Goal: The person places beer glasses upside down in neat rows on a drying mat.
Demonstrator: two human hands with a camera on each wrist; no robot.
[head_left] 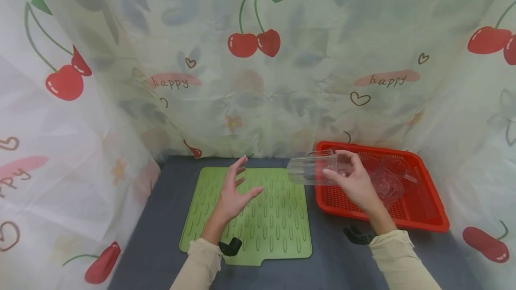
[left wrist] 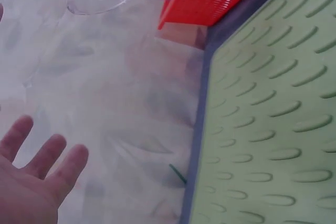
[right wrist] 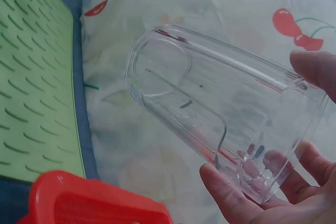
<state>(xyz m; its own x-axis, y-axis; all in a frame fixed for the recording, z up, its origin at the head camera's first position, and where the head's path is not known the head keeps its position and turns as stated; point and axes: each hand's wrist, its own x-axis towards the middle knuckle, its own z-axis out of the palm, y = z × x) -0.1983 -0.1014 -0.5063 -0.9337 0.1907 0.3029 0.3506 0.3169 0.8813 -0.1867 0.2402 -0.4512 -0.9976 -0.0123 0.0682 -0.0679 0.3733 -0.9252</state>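
Note:
My right hand [head_left: 360,187] holds a clear, faceted tumbler [head_left: 308,170] by one end, with thumb and fingers around it. The tumbler lies on its side in the air, its other end pointing left, over the gap between the green mat [head_left: 250,254] and the red basket [head_left: 427,223]. In the right wrist view, fingers [right wrist: 226,192] grip the near end of the see-through wall. My left hand [head_left: 234,198] hovers above the mat, fingers spread and thumb apart, touching nothing. Its fingers [left wrist: 65,169] also appear empty in the left wrist view.
Several clear vessels [head_left: 389,187] lie in the red basket, overlapping and hard to tell apart. Mat and basket sit on a dark grey table [head_left: 149,245]. A cherry-printed curtain [head_left: 258,102] encloses the back and both sides.

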